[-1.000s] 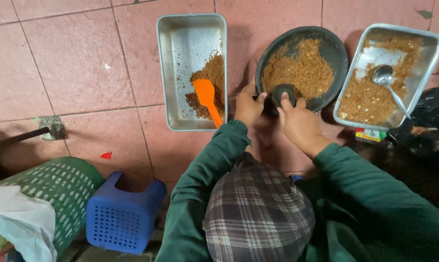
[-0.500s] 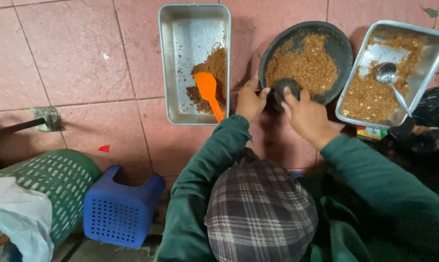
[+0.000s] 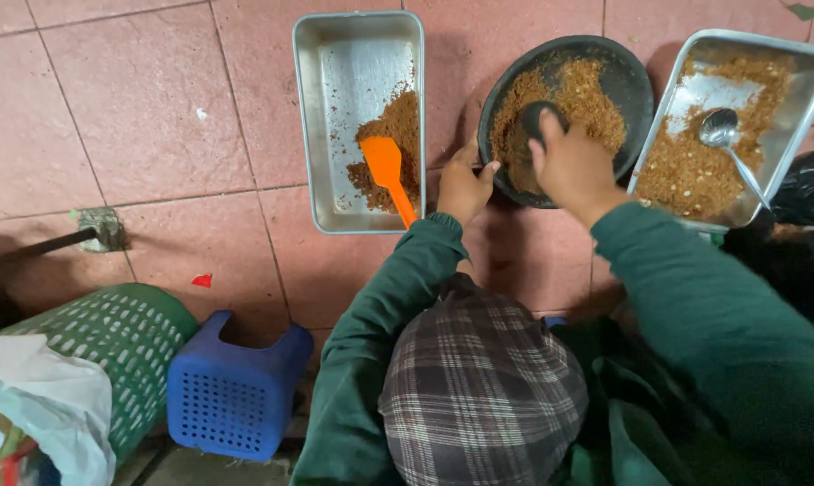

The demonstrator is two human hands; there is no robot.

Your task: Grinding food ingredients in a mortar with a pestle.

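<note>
A round dark stone mortar (image 3: 637, 85) sits on the pink tiled floor, holding coarse brown ground mix (image 3: 587, 94). My right hand (image 3: 574, 171) is closed on a dark stone pestle (image 3: 538, 117) that presses into the mix at the mortar's middle left. My left hand (image 3: 465, 184) grips the mortar's near left rim. Both arms wear dark green sleeves (image 3: 695, 288). A plaid cap (image 3: 483, 387) fills the lower middle.
Left of the mortar a steel tray (image 3: 353, 54) holds brown mix and an orange spatula (image 3: 387, 171). At right a second steel tray (image 3: 776, 54) holds brown mix and a metal spoon (image 3: 727, 135). A blue basket (image 3: 236, 387), green basket (image 3: 110, 342) and white bag (image 3: 38, 405) stand lower left.
My right hand has pushed the pestle from the mortar's near rim further into the mix. My left hand stays on the rim. The view has shifted slightly.
</note>
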